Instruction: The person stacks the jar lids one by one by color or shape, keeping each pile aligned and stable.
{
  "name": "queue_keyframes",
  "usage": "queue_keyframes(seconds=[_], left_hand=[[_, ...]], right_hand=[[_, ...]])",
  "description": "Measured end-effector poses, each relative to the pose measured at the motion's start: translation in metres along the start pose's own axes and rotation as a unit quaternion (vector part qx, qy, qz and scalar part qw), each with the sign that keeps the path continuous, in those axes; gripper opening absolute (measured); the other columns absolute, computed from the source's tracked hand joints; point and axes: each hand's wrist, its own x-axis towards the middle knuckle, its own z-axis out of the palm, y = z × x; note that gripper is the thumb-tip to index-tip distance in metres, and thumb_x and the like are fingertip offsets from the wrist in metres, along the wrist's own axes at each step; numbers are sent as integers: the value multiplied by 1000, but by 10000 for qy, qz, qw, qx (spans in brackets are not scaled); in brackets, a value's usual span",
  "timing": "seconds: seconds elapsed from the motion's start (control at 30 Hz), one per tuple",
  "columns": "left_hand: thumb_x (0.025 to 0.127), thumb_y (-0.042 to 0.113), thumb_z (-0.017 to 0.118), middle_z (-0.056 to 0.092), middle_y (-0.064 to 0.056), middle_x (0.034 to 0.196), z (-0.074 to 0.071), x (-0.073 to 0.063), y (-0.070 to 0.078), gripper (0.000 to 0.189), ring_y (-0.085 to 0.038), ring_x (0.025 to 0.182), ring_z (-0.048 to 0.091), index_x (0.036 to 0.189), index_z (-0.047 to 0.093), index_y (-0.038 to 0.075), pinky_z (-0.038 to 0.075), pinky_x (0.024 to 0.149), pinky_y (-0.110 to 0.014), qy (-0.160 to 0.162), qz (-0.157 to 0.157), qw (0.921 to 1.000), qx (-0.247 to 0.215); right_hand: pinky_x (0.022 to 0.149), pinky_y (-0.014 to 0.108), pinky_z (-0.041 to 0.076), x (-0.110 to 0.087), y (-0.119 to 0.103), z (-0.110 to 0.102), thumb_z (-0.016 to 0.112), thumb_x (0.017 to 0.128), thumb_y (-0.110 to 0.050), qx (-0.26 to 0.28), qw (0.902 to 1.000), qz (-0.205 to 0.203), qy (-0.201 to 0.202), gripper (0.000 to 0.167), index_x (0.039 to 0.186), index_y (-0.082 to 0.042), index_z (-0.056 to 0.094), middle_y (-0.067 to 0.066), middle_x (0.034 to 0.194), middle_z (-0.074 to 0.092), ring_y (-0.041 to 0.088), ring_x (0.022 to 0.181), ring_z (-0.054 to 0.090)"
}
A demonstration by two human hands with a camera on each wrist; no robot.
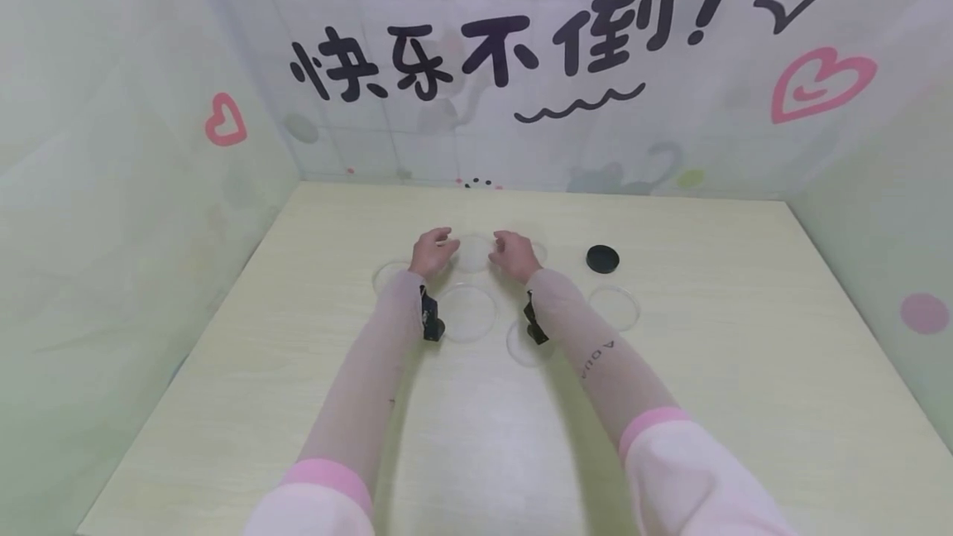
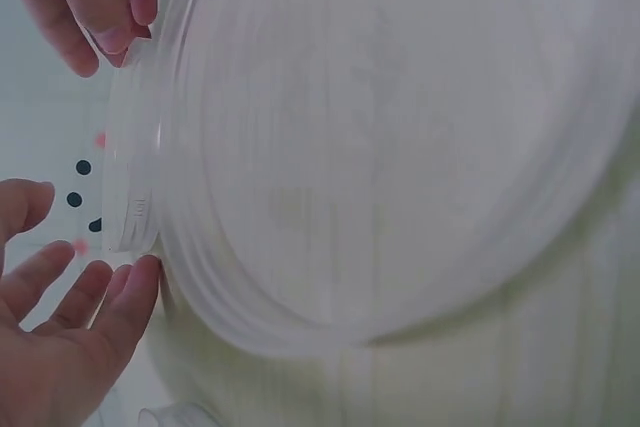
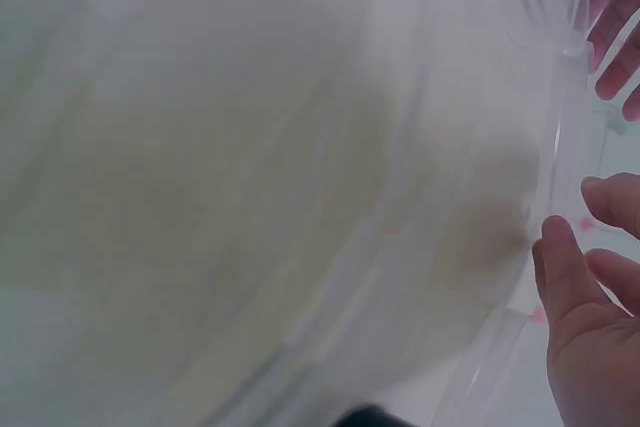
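Note:
A clear, shallow round container (image 1: 474, 253) stands on the table between my two hands, its wall (image 2: 130, 172) showing small print in the left wrist view. My left hand (image 1: 433, 253) is at its left side, fingers loosely bent and thumb spread away, the fingertips close to the wall. On the opposite side my right hand (image 1: 515, 256) has its fingers slightly bent with the thumb apart; in the right wrist view these fingertips overlap the edge of clear plastic. A larger clear round piece (image 1: 467, 339) lies just nearer to me, between the wrists.
More clear round pieces lie around, one left (image 1: 378, 278) partly under the left sleeve, one right (image 1: 637, 308), one by the right wrist (image 1: 514, 352) and one behind the right hand (image 1: 540, 253). A black round lid (image 1: 602, 259) lies to the right. A printed cloth wall (image 1: 476, 147) closes the back.

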Motion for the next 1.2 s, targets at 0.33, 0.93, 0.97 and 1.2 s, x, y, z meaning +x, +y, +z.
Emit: queue_keyframes(seconds=[0.33,0.93,0.97,1.2], left_hand=[[86,11,53,43,-15,130,5,0,0,46,-26,117,41,130,41,3,32,98,-35,-39,-332,9994,-46],[83,0,52,51,-13,121,6,1,-5,42,-23,111,46,125,48,3,37,94,-30,83,-570,9983,-122],[83,0,52,51,-13,120,5,0,-4,42,-23,111,46,125,48,3,37,94,-30,81,-570,9982,-142],[82,-1,53,52,-14,119,5,0,-4,42,-23,109,47,124,49,2,38,93,-29,108,-599,9978,-275]], right_hand=[[83,30,45,24,32,18,67,78,-17,70,9991,325,-277,49,122,-3,51,13,109,58,22,97,55],[76,32,45,88,118,71,73,71,-26,178,9982,569,-95,45,113,-18,60,-1,97,59,16,89,53],[73,30,45,83,112,67,73,71,-25,139,9984,550,-45,41,109,-15,62,-1,93,59,15,85,52],[70,28,44,33,29,23,66,74,-8,397,9939,1020,-152,40,113,-3,59,8,95,59,19,82,52]])
